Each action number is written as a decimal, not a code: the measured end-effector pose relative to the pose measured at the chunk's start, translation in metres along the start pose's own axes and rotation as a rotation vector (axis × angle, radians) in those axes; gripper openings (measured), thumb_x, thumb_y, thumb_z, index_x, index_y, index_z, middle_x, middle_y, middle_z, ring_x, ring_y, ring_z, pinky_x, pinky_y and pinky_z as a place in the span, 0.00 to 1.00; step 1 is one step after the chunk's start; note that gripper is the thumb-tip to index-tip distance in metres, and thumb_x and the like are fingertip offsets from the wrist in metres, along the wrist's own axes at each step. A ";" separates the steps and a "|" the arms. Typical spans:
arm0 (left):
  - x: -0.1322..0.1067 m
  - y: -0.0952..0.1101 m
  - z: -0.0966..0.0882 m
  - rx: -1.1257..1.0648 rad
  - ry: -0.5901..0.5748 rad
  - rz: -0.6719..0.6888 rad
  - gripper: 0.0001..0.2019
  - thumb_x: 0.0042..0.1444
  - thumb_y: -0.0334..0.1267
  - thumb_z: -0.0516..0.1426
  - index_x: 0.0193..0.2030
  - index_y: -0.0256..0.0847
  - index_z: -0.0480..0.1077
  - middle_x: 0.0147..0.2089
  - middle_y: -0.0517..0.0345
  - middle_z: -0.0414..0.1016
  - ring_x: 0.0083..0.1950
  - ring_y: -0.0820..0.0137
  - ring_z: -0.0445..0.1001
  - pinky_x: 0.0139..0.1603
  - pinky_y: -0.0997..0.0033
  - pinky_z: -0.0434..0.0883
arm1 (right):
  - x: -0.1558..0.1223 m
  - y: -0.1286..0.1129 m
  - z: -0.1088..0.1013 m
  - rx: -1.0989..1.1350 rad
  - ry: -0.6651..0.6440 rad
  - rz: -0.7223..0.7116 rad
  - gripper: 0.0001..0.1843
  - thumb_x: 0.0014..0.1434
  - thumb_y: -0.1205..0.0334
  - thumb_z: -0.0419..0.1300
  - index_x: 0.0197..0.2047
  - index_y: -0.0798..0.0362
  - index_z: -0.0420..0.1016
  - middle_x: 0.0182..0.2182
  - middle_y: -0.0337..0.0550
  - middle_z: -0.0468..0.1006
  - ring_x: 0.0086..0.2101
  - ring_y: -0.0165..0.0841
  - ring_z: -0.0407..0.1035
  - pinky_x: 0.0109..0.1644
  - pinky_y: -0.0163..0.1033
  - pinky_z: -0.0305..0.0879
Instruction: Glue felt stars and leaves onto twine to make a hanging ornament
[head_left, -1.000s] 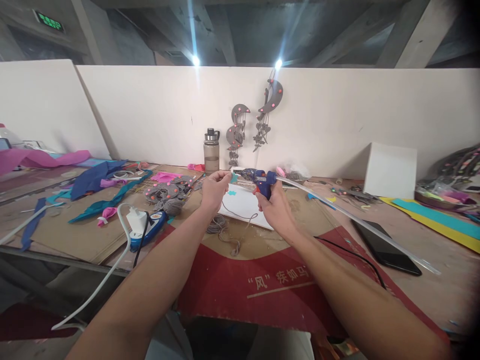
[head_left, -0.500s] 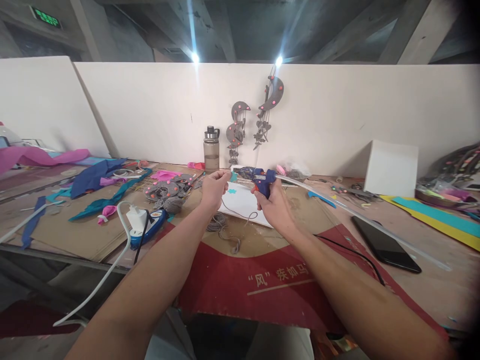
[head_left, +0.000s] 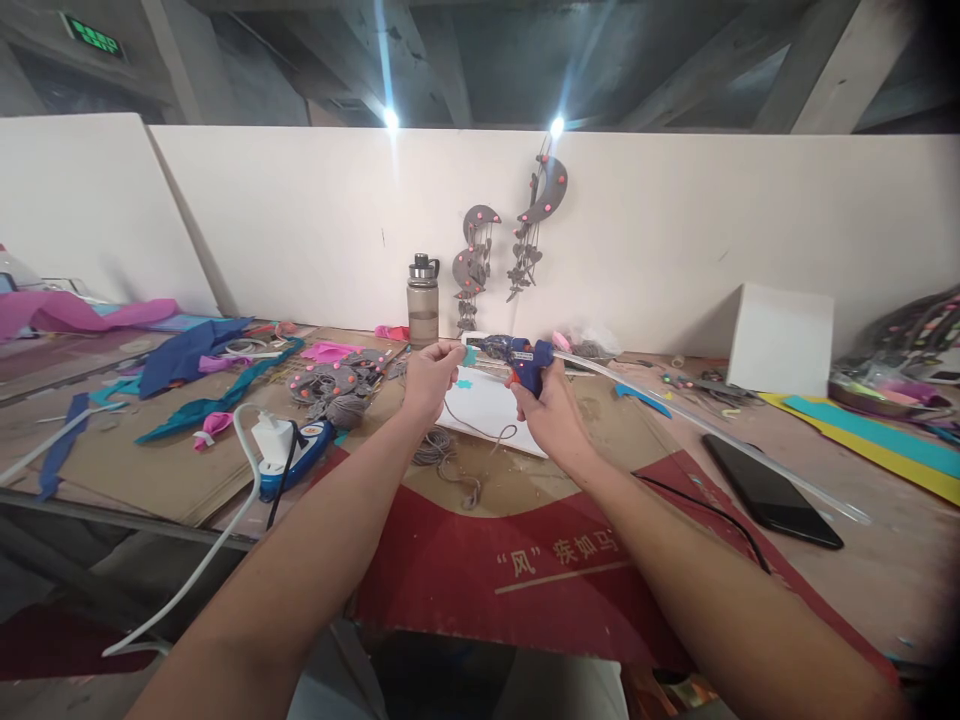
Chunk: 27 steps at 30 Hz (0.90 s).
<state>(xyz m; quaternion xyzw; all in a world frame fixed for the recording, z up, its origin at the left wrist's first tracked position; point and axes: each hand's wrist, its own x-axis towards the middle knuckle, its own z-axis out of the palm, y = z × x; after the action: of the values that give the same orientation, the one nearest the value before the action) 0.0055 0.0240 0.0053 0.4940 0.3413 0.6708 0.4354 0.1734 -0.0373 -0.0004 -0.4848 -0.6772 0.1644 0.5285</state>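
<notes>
My right hand (head_left: 551,410) is wrapped round the grip of a blue hot glue gun (head_left: 521,356), its nozzle pointing left. A long clear glue stick (head_left: 712,432) trails from the gun's back toward the right. My left hand (head_left: 427,378) pinches a small teal piece (head_left: 468,355) right at the nozzle's tip. Both hands hover over a white sheet (head_left: 487,405) on which another teal star (head_left: 463,383) lies. Grey string (head_left: 450,455) curls on the table under the hands.
A water bottle (head_left: 423,300) and grey moon-shaped hangings (head_left: 480,255) stand against the white back wall. A white charger on a blue power strip (head_left: 289,445) lies left. A black phone (head_left: 772,490) lies right, near a white box (head_left: 780,338) and coloured sheets (head_left: 870,435). Fabric scraps (head_left: 195,365) cover the left.
Both hands have stayed almost in place, with the gun's nozzle held at the teal piece. The glue stick's far end has swung slightly.
</notes>
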 end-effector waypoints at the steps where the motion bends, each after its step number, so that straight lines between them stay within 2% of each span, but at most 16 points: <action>1: 0.000 0.000 0.000 0.000 -0.003 0.001 0.10 0.43 0.40 0.63 0.28 0.36 0.71 0.18 0.66 0.60 0.18 0.82 0.54 0.19 0.78 0.46 | 0.001 0.000 -0.001 0.027 0.006 0.037 0.14 0.56 0.58 0.53 0.45 0.49 0.56 0.39 0.45 0.75 0.28 0.33 0.68 0.32 0.43 0.68; 4: 0.000 0.000 0.000 -0.003 -0.004 0.009 0.10 0.43 0.41 0.63 0.28 0.36 0.71 0.18 0.66 0.60 0.18 0.82 0.54 0.19 0.78 0.46 | 0.007 0.003 -0.004 0.090 0.029 0.149 0.14 0.54 0.60 0.56 0.42 0.49 0.57 0.35 0.42 0.75 0.27 0.32 0.69 0.28 0.39 0.66; 7: 0.001 -0.001 -0.001 -0.012 0.005 0.018 0.11 0.44 0.42 0.63 0.29 0.36 0.71 0.18 0.66 0.61 0.18 0.82 0.54 0.19 0.78 0.46 | 0.013 0.011 -0.007 0.050 0.024 0.276 0.12 0.52 0.63 0.57 0.40 0.50 0.60 0.34 0.43 0.77 0.31 0.35 0.71 0.26 0.36 0.63; 10: 0.002 -0.003 -0.001 -0.004 0.006 0.020 0.12 0.44 0.43 0.63 0.30 0.36 0.72 0.18 0.66 0.61 0.18 0.82 0.53 0.19 0.78 0.46 | 0.018 0.022 -0.008 -0.068 -0.064 0.441 0.08 0.53 0.66 0.55 0.38 0.52 0.63 0.34 0.46 0.79 0.29 0.33 0.71 0.23 0.34 0.59; 12: 0.002 -0.003 -0.001 0.011 0.001 0.019 0.12 0.44 0.43 0.63 0.31 0.36 0.72 0.18 0.67 0.60 0.18 0.82 0.53 0.19 0.78 0.46 | 0.019 0.028 -0.008 -0.137 -0.126 0.497 0.06 0.53 0.66 0.55 0.37 0.54 0.66 0.31 0.47 0.79 0.26 0.32 0.70 0.23 0.35 0.59; 14: 0.001 -0.003 0.000 0.029 -0.007 0.027 0.12 0.44 0.43 0.63 0.31 0.36 0.72 0.18 0.67 0.61 0.18 0.82 0.54 0.19 0.78 0.47 | 0.020 0.033 -0.011 -0.208 -0.168 0.511 0.04 0.53 0.64 0.56 0.32 0.55 0.69 0.25 0.47 0.78 0.24 0.34 0.70 0.25 0.37 0.61; 17: -0.002 -0.001 0.001 0.081 -0.008 0.077 0.11 0.45 0.42 0.62 0.31 0.37 0.72 0.21 0.66 0.63 0.20 0.81 0.55 0.20 0.78 0.51 | 0.020 0.033 -0.018 -0.345 -0.210 0.508 0.09 0.51 0.61 0.60 0.23 0.55 0.69 0.19 0.48 0.74 0.25 0.38 0.71 0.30 0.40 0.62; 20: -0.006 0.002 0.003 0.205 0.013 0.154 0.10 0.48 0.41 0.61 0.32 0.37 0.74 0.24 0.63 0.68 0.22 0.79 0.59 0.23 0.78 0.56 | 0.020 0.025 -0.028 -0.523 -0.244 0.446 0.14 0.49 0.56 0.63 0.19 0.54 0.69 0.20 0.51 0.75 0.29 0.42 0.72 0.32 0.40 0.61; 23: -0.010 0.004 0.004 0.346 0.022 0.251 0.08 0.49 0.40 0.60 0.32 0.38 0.75 0.28 0.59 0.72 0.26 0.77 0.63 0.27 0.77 0.59 | 0.020 0.020 -0.033 -0.751 -0.329 0.351 0.19 0.51 0.48 0.62 0.20 0.54 0.71 0.24 0.54 0.77 0.31 0.43 0.73 0.31 0.40 0.60; 27: -0.013 0.004 0.005 0.463 -0.010 0.386 0.04 0.50 0.36 0.59 0.30 0.40 0.75 0.30 0.57 0.74 0.31 0.73 0.67 0.35 0.74 0.63 | 0.021 0.029 -0.034 -0.869 -0.400 0.342 0.24 0.54 0.42 0.59 0.21 0.55 0.73 0.25 0.58 0.77 0.32 0.45 0.73 0.32 0.42 0.61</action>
<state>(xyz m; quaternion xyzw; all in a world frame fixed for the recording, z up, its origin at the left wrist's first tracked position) 0.0111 0.0110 0.0051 0.6393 0.3827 0.6430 0.1774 0.2174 -0.0158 0.0033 -0.7228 -0.6819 0.0413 0.1038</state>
